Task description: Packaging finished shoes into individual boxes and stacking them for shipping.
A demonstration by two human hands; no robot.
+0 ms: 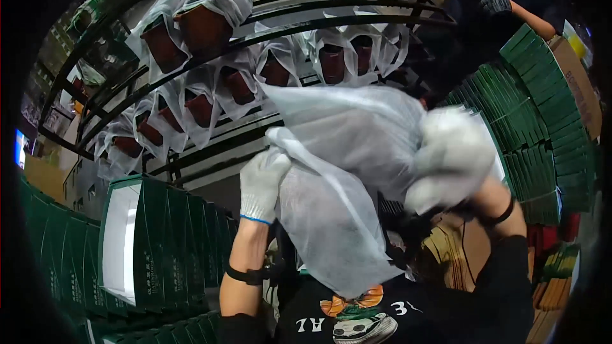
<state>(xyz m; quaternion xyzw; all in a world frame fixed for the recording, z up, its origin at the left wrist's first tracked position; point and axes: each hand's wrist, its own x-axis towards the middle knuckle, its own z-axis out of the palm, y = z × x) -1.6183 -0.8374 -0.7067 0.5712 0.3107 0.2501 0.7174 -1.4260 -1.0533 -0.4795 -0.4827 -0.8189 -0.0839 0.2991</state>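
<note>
A thin white translucent cloth bag [331,229] hangs in front of my chest, its folds crossing between my two hands. My left hand [262,181], in a white knitted glove with a blue cuff edge, is closed on a twisted edge of it. Over at the right, my right hand [452,156], also in a white glove, is blurred by motion, and the fabric gathers toward its fingers. The bag's upper part stretches leftward from that hand. Whether this is one bag or two overlapping layers I cannot tell. Nothing solid shows inside it.
Ahead stands a dark metal rack [242,41] bearing several reddish-brown items [204,28] in white bags. Green boxes [166,242] stand in rows at the left, beside an open white-lined one [121,242]. More green boxes [510,108] are stacked right, near another person's gloved hand [496,4].
</note>
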